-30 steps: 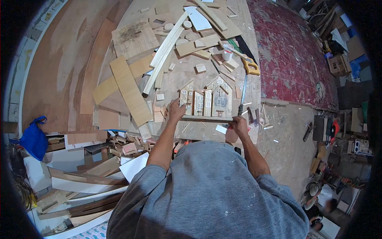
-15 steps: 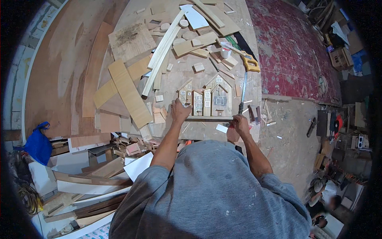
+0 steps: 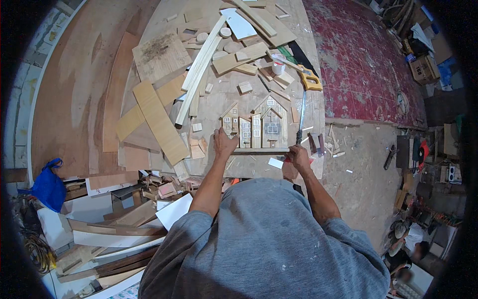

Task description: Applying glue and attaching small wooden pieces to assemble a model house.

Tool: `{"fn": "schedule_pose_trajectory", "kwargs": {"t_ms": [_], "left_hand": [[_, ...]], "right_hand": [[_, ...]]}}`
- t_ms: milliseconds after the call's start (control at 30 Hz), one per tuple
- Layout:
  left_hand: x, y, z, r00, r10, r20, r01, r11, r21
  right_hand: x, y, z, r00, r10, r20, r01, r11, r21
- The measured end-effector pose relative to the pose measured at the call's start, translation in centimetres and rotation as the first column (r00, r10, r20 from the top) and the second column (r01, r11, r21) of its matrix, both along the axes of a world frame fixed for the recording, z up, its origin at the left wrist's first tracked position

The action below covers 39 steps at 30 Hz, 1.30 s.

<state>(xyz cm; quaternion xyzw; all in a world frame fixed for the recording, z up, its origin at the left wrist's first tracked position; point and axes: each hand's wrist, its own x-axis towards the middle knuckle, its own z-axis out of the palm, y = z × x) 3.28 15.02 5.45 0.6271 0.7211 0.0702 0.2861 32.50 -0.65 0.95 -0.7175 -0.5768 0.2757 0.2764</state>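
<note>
A flat model of several joined wooden houses, with peaked roofs and small white-framed windows, lies on the workbench in front of me. Along its lower edge runs a narrow wooden strip. My left hand is closed at the strip's left end, its thumb and fingers by the leftmost house. At the opposite end, my right hand has its fingers closed on the strip. Just beyond the right hand lies a handsaw with a yellow handle, its blade pointing toward me.
Wood offcuts, long pale battens and a small white tub lie farther back on the workbench. Crossed boards lie to the left. Scrap timber is piled below left. People are at the lower right.
The view has shifted slightly, so the bench things sit a little left and lower. Both hands stay at the strip's two ends, with hardly any movement.
</note>
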Motion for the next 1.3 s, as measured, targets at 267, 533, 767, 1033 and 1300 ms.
{"fn": "schedule_pose_trajectory", "kwargs": {"t_ms": [267, 533, 767, 1033, 1300], "left_hand": [[-1.9, 0.4, -2.7, 0.983, -0.116, 0.143, 0.105, 0.991, 0.082], [-3.6, 1.4, -2.0, 0.974, -0.133, 0.184, 0.117, 0.989, 0.094], [-1.9, 6.7, -1.4, 0.976, -0.208, 0.058, 0.188, 0.951, 0.247], [-2.5, 10.5, -5.7, 0.92, -0.349, 0.179, 0.299, 0.919, 0.256], [-2.3, 9.8, -5.7, 0.892, -0.36, 0.275, 0.275, 0.913, 0.303]], "right_hand": [[0.0, 0.0, -0.2, 0.997, 0.036, 0.067, -0.037, 0.999, 0.011], [-0.1, 0.6, 0.3, 0.997, 0.039, 0.064, -0.039, 0.999, -0.007], [0.2, 0.1, 0.4, 0.996, 0.049, 0.069, -0.048, 0.999, -0.014], [-0.5, 0.5, 0.9, 1.0, -0.004, 0.023, 0.006, 0.997, -0.079], [0.0, 0.7, 1.0, 1.0, 0.01, 0.03, -0.008, 0.996, -0.093]]}}
